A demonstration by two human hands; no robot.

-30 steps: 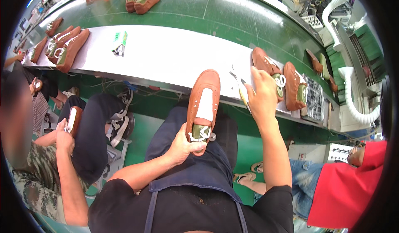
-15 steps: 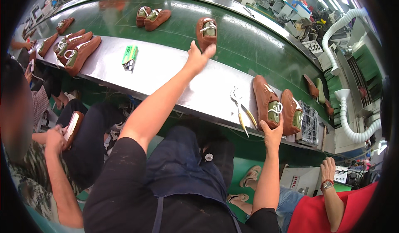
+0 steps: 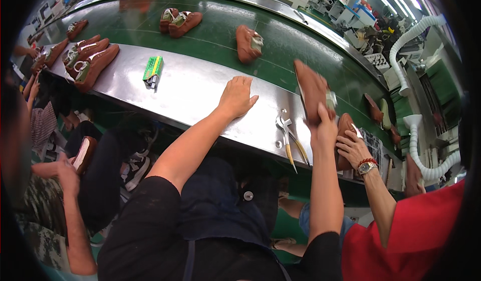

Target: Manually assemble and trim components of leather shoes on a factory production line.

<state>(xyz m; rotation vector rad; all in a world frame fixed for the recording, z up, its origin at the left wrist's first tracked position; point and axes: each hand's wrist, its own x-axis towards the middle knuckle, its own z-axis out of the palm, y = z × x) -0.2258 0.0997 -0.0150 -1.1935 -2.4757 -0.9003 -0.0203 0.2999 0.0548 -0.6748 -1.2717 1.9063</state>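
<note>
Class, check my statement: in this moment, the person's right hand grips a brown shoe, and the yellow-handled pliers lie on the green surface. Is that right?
Not quite. The head view shows the yellow-handled pliers lying on the shiny metal ledge, not the green surface. The person's right hand does grip a brown shoe.

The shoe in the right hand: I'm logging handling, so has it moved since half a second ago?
Yes: against the steel ledge, the brown shoe in the right hand has moved forward and slightly left, toward the green surface.
</note>
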